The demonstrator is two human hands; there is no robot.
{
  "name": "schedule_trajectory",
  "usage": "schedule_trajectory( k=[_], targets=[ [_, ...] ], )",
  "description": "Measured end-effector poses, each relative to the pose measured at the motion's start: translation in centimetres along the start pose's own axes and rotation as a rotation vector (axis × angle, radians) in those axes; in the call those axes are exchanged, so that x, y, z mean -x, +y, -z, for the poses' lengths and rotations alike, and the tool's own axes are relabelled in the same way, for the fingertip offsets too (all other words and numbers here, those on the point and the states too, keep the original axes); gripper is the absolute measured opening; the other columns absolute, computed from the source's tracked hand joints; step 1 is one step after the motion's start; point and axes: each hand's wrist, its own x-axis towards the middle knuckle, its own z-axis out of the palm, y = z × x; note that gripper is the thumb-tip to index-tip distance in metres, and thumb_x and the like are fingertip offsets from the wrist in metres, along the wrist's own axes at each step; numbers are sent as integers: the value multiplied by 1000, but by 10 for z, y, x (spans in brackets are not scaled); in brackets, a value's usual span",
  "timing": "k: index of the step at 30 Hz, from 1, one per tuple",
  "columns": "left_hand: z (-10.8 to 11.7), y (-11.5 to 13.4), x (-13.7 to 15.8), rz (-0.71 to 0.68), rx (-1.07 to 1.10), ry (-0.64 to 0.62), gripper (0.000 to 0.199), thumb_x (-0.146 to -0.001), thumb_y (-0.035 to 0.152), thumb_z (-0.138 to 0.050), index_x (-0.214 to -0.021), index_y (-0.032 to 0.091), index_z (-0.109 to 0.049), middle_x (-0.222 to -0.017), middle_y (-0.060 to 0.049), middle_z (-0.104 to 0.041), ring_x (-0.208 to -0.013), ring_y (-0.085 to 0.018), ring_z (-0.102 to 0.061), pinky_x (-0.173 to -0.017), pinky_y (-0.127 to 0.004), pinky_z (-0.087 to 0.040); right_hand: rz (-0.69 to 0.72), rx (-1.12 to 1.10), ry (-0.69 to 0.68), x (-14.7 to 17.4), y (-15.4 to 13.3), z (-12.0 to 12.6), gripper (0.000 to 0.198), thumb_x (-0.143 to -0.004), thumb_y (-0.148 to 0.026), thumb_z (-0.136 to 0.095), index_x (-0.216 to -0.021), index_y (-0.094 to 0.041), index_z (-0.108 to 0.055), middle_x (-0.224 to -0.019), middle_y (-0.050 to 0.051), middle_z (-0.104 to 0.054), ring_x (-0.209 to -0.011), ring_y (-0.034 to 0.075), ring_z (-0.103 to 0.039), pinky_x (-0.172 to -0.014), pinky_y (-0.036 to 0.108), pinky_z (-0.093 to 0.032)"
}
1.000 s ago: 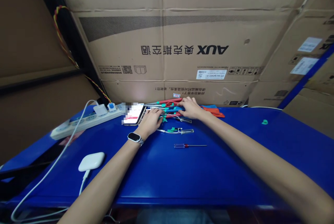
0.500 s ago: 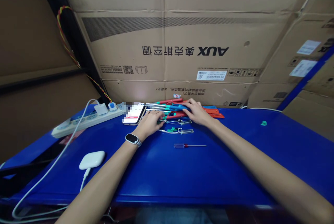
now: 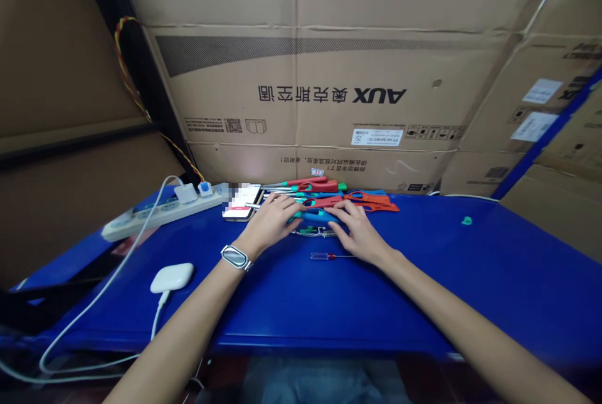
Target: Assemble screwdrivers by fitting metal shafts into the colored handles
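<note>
A blue stick lighter (image 3: pixel 318 216) with a green-tinted front end lies level between my hands. My left hand (image 3: pixel 271 223) is closed round its front end. At the handle's rear, my right hand (image 3: pixel 360 233) grips it between thumb and fingers. Just behind is a red stick lighter (image 3: pixel 324 202), part of a pile of several lighters with metal tubes. Orange handle shells (image 3: pixel 376 198) lie to the right of the pile. Below the blue lighter, thin lighter innards with a green piece (image 3: pixel 309 229) are partly hidden. A small screwdriver (image 3: pixel 322 256) lies nearer me, its tip by my right hand.
A phone (image 3: pixel 241 202) lies left of the pile. A power strip (image 3: pixel 155 214) with plugs and a white cable stands further left, with a white earphone case (image 3: pixel 172 278) in front. Cardboard (image 3: pixel 329 59) walls the back. A small green piece (image 3: pixel 466 221) lies right.
The blue lighter has come off the pile towards me, now held by both hands. My right hand has moved nearer and lower. The view has shifted slightly.
</note>
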Motion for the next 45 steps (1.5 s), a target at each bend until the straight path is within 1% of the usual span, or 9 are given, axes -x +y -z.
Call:
schedule_trajectory(
  k=[6,9,13,18,23,26,33,42,45],
  targets=[
    [-2,-3,-2,-93,18,-9,27,-97,35,-52,-113,20,-68,-94,-7,-73,-92,-21,-63,-84,-35,-41,23,126,-162,-17,-23,11,34,-92,-40,-58,-119,-19,-63,-114,10,-70,-98,26,-65,-86,40,-43],
    [2,3,-3,-99,11,48,27,-97,35,-52,-115,21,-66,-97,-7,-71,-96,-23,-61,-87,-38,-40,-9,188,-236,-32,-36,14,34,-96,-45,-50,-116,-19,-63,-107,11,-73,-89,27,-68,-69,33,-42],
    [11,-1,2,116,38,377,38,-89,30,-59,-125,20,-57,-120,-11,-62,-112,-27,-54,-95,-43,-40,-104,99,-232,-43,-36,11,33,-99,-45,-44,-116,-23,-62,-96,8,-74,-80,24,-69,-62,28,-39],
    [1,-9,0,615,360,856,19,-87,33,-61,-98,18,-55,-95,-6,-58,-89,-20,-56,-79,-33,-45,-303,-373,-288,-36,-30,1,25,-98,-38,-45,-109,-22,-60,-71,0,-67,-57,15,-64,-53,24,-44],
    [-22,0,-12,724,1211,475,40,-86,57,-59,-80,18,-54,-63,2,-52,-55,-11,-49,-54,-24,-41,-587,-848,-362,-34,-37,-7,16,-92,-34,-53,-85,-19,-53,-70,1,-66,-43,12,-59,-38,22,-46],
    [-31,8,-15,690,1435,455,41,-79,56,-69,-77,18,-53,-59,4,-51,-52,-8,-48,-53,-21,-42,-644,-983,-392,-34,-40,-6,25,-95,-41,-51,-86,-18,-55,-59,0,-64,-38,12,-56,-33,20,-43],
    [-37,14,-12,712,1586,421,40,-77,52,-73,-78,17,-54,-63,4,-56,-55,-6,-53,-58,-19,-45,-730,-1319,-429,-32,-43,-4,19,-90,-29,-60,-82,-12,-61,-68,6,-69,-55,15,-68,-53,25,-57],
    [-36,15,-13,741,1579,399,43,-76,55,-73,-76,16,-56,-67,2,-57,-59,-7,-53,-60,-20,-44,-786,-1396,-406,-33,-55,-10,20,-96,-40,-53,-93,-20,-57,-53,-9,-46,-33,6,-41,-32,16,-36],
    [-36,23,-11,716,1618,257,40,-74,50,-77,-78,14,-62,-70,1,-56,-64,-8,-52,-61,-20,-43,-802,-1397,-379,-35,-54,-8,24,-97,-43,-51,-100,-20,-58,-53,-9,-45,-33,6,-40,-32,17,-35]
  ],
)
